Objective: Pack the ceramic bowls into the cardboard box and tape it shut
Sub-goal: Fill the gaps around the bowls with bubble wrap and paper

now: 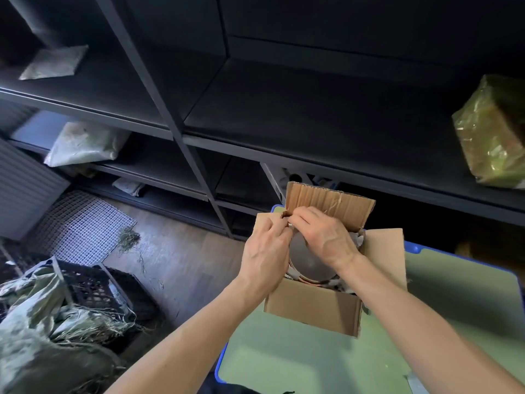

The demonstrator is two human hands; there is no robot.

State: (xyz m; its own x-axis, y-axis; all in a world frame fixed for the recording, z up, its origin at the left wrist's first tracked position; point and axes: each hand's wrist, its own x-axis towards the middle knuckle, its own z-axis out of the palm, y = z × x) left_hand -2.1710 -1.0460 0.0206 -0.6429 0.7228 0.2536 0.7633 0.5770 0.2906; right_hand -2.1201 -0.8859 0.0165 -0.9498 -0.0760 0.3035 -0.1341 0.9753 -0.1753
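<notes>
Green tabletop (284, 359): one box (312, 305), two hands (265, 251) (326, 240)

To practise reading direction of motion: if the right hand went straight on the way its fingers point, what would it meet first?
Probably the left hand, whose fingertips sit right ahead, by the box's upright back flap; depth is unclear.
</notes>
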